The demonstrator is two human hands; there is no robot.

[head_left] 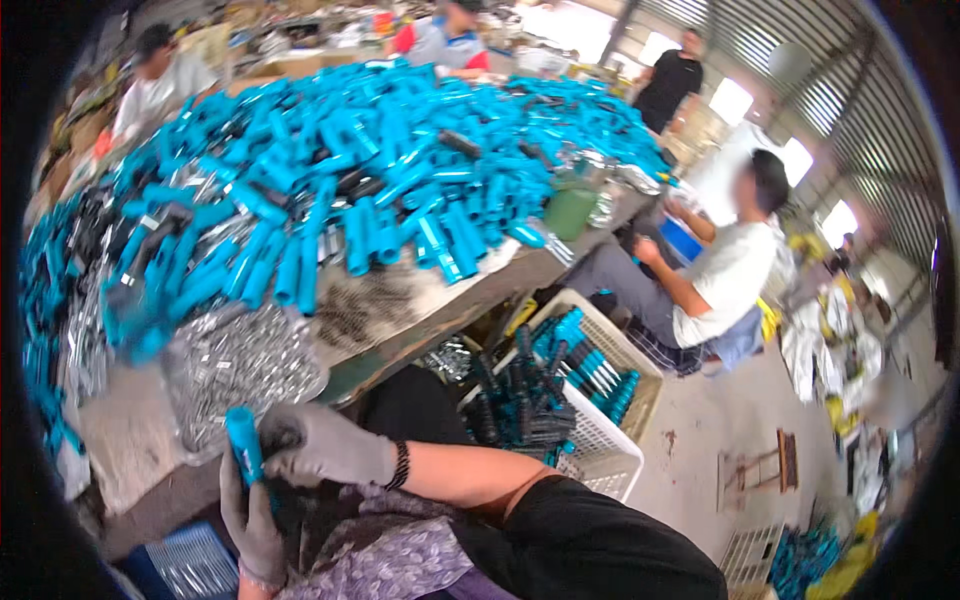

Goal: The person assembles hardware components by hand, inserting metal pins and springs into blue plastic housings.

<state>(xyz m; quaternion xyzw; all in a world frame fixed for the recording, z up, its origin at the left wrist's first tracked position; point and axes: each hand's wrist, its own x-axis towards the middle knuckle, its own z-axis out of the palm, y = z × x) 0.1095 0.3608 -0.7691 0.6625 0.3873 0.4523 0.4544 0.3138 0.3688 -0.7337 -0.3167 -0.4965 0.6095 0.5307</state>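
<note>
Lower left: our L hand (255,527) holds teal tube (243,443), prob. steadying it beside R hand (328,446) (fingers curled, contents unclear).

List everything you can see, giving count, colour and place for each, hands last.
Slim hollow plastic tube: one, turquoise, in the left hand
Heaped plastic tubes: too many to count, turquoise, on the table
Long worktable: one, brownish edge, ahead
Small shiny metal pieces: uncountable, silver, table's near-left part
Rounded container: one, green, table's right side
Perforated plastic crates: at least three, off-white, two beside the table, one lower right
Thin metal rods: several, silvery, lower left
Small stool: one, brown top, floor at right
Other people: at least four, varied clothing, around the table
Left hand: one, grey glove, lower left
Right hand: one, grey glove, beside the held tube
</note>
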